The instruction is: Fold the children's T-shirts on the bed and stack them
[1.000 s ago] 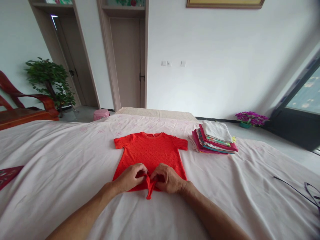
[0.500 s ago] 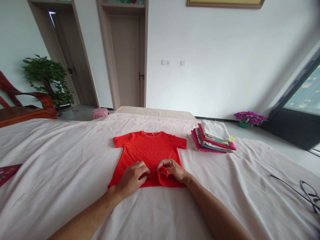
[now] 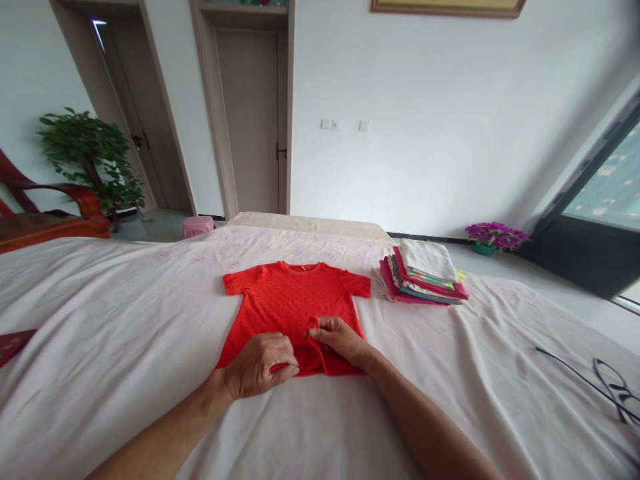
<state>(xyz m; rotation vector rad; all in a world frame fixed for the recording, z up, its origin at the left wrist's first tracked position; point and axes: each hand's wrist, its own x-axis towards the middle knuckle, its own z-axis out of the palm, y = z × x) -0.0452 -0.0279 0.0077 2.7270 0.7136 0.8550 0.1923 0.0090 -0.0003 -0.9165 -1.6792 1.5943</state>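
Note:
A red short-sleeved shirt (image 3: 295,300) lies spread flat on the pale pink bedsheet (image 3: 125,347), neck away from me. My left hand (image 3: 260,365) rests on the shirt's bottom hem, fingers curled and pinching the fabric. My right hand (image 3: 337,340) pinches a raised fold of the hem just right of centre and lifts it slightly off the sheet. Both hands sit close together at the near edge of the shirt.
A stack of folded clothes (image 3: 423,280) sits on the bed to the right of the shirt. Eyeglasses with a cord (image 3: 613,393) lie at the far right. A dark red cloth (image 3: 13,343) pokes in at the left edge. A wooden chair (image 3: 45,213) and potted plant (image 3: 90,160) stand beyond.
The narrow red strip that hung below the hem a second ago is gone from there. My right hand has moved up onto the shirt with a fold; the left stays on the hem.

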